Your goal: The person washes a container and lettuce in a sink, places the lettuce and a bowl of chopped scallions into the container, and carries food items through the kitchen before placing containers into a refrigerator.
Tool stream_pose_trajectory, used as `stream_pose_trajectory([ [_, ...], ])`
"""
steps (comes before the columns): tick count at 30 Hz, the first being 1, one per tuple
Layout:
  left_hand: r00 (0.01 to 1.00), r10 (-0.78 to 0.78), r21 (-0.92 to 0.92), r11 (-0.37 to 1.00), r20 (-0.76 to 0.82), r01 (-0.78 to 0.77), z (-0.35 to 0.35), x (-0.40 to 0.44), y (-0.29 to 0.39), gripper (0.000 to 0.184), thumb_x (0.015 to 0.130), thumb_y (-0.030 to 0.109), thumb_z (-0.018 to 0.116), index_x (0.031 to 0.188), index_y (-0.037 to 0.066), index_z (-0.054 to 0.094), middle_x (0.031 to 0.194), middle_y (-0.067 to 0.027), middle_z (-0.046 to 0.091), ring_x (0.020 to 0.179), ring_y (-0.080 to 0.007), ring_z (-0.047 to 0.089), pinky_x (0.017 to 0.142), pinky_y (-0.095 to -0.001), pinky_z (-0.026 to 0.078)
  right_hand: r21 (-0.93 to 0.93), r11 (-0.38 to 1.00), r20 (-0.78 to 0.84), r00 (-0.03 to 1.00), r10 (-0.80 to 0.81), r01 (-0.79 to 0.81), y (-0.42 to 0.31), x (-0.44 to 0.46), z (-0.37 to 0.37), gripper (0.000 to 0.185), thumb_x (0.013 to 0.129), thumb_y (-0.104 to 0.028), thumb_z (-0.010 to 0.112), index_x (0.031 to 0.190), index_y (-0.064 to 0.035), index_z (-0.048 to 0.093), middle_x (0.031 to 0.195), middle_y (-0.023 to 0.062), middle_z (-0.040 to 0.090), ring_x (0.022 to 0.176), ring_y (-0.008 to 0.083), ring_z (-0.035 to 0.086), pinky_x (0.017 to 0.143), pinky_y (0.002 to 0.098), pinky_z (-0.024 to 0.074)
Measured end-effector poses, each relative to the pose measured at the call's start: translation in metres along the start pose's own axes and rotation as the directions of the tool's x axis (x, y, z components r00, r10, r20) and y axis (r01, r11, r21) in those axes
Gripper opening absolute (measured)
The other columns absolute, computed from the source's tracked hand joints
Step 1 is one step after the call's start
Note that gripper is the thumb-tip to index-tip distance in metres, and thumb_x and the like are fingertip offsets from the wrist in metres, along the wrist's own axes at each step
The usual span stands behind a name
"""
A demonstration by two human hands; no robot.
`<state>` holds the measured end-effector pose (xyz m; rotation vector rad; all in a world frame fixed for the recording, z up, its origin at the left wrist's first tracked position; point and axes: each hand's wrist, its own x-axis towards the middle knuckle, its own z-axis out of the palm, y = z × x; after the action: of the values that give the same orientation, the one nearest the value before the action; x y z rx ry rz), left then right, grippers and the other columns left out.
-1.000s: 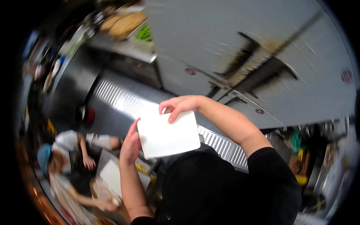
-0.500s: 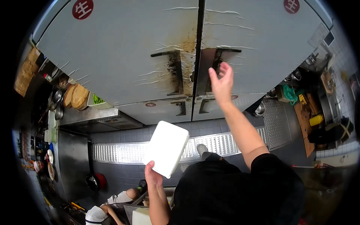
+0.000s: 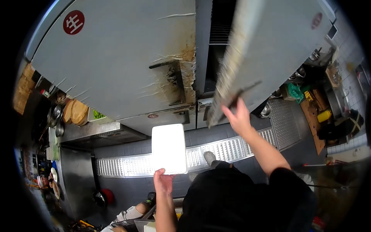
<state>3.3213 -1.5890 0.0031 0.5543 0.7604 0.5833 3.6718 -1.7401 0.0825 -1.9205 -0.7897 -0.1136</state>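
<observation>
My left hand (image 3: 164,182) grips the near edge of a white rectangular plastic container (image 3: 169,149), thumb on top. The container's flat face is turned up, so any contents are hidden. My right hand (image 3: 240,120) is closed at the dark handle (image 3: 249,89) of the right refrigerator door (image 3: 270,50); the fingertips are partly hidden and the door is blurred by motion. That door stands partly open, and a wire shelf (image 3: 219,34) shows in the dark interior. Beside it, the upper left door (image 3: 123,58), rust-stained around its handle, is closed.
A metal drain grate (image 3: 228,150) crosses the floor before the refrigerator. At left is a steel counter (image 3: 91,129) with round wooden boards (image 3: 79,112). A person's leg (image 3: 131,213) shows at lower left, near a bin (image 3: 101,197). Shelving with a yellow bottle (image 3: 324,116) stands at right.
The upper right refrigerator door has swung open towards me, with my right hand at its handle drawn nearer. The white container in my left hand has turned more upright in view.
</observation>
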Motion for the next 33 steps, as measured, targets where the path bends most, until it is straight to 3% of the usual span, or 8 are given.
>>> stream_pose_trajectory([
  [3,0.992,-0.063,0.089,0.995,0.110,0.054,0.031,0.019,0.010,0.072,0.076,0.024,0.065,0.137,-0.008,0.047,0.125,-0.0223,0.062,0.108,-0.0348,0.067,0.087,-0.0484,0.057,0.128,0.991,-0.030,0.999,-0.025,0.029,0.031,-0.086,-0.034,0.065,0.086,-0.023,0.074,0.135,0.0089,0.045,0.120,0.0278,0.063,0.112,0.0409,0.060,0.100,0.0460,0.0455],
  [6,0.957,-0.139,0.165,0.981,0.254,0.099,0.085,0.037,0.017,0.069,0.077,0.022,0.063,0.136,-0.010,0.048,0.124,-0.0239,0.062,0.108,-0.0362,0.066,0.087,-0.0503,0.057,-0.144,0.972,0.078,0.981,-0.175,0.185,0.069,-0.172,-0.073,0.059,0.091,-0.039,0.068,0.131,0.0033,0.059,0.132,0.0206,0.058,0.121,0.0384,0.056,0.108,0.0458,0.0390],
  [8,0.928,-0.155,0.190,0.977,0.340,0.094,0.140,0.041,0.018,0.067,0.079,0.024,0.063,0.135,-0.010,0.048,0.124,-0.0235,0.062,0.109,-0.0358,0.065,0.087,-0.0512,0.056,0.206,0.977,-0.061,0.997,-0.050,0.061,0.069,-0.200,-0.077,0.061,0.095,-0.050,0.063,0.131,-0.0012,0.062,0.136,0.0163,0.059,0.128,0.0337,0.053,0.111,0.0445,0.0384],
  [10,0.878,-0.212,0.222,0.967,0.429,0.126,0.192,0.050,0.018,0.063,0.082,0.025,0.064,0.134,-0.008,0.050,0.124,-0.0214,0.062,0.113,-0.0348,0.064,0.088,-0.0500,0.056,0.060,0.998,0.123,0.992,0.009,-0.016,0.074,-0.215,-0.107,0.061,0.095,-0.050,0.063,0.135,-0.0040,0.059,0.140,0.0146,0.057,0.130,0.0321,0.051,0.112,0.0445,0.0377],
  [12,0.856,-0.174,0.149,0.982,0.487,0.115,0.252,0.057,0.009,0.056,0.087,0.026,0.065,0.132,-0.004,0.051,0.127,-0.0187,0.060,0.115,-0.0328,0.061,0.088,-0.0479,0.057,0.021,1.000,0.051,0.999,0.009,-0.010,0.089,-0.232,-0.113,0.061,0.095,-0.050,0.063,0.135,-0.0047,0.060,0.140,0.0141,0.057,0.131,0.0317,0.051,0.112,0.0441,0.0378],
  [23,0.903,0.077,-0.008,0.997,0.424,-0.082,0.482,0.201,-0.011,0.048,0.094,0.027,0.070,0.123,-0.008,0.055,0.124,-0.0169,0.059,0.112,-0.0304,0.057,0.091,-0.0408,0.055,0.145,0.985,0.202,0.977,0.067,-0.098,0.054,-0.212,-0.117,0.062,0.091,-0.042,0.064,0.140,-0.0041,0.055,0.140,0.0164,0.057,0.130,0.0325,0.052,0.112,0.0441,0.0384],
  [30,0.911,0.099,0.157,0.972,0.400,-0.174,0.420,0.190,-0.027,0.079,0.094,0.033,0.074,0.149,-0.007,0.034,0.141,-0.0174,0.050,0.130,-0.0287,0.048,0.109,-0.0382,0.044,0.073,0.987,0.446,0.890,0.094,-0.141,0.081,-0.186,-0.086,0.079,0.092,-0.047,0.062,0.147,0.0061,0.040,0.150,0.0267,0.043,0.137,0.0420,0.043,0.115,0.0472,0.0320],
  [33,0.821,0.140,0.422,0.803,0.554,-0.421,0.263,0.179,-0.070,0.060,0.096,0.027,0.070,0.142,-0.004,0.047,0.130,-0.0159,0.060,0.119,-0.0253,0.059,0.105,-0.0374,0.048,-0.069,0.979,0.196,0.965,-0.177,0.193,0.096,-0.155,-0.045,0.090,0.092,-0.046,0.060,0.151,0.0126,0.026,0.154,0.0330,0.033,0.142,0.0478,0.034,0.119,0.0497,0.0267],
])
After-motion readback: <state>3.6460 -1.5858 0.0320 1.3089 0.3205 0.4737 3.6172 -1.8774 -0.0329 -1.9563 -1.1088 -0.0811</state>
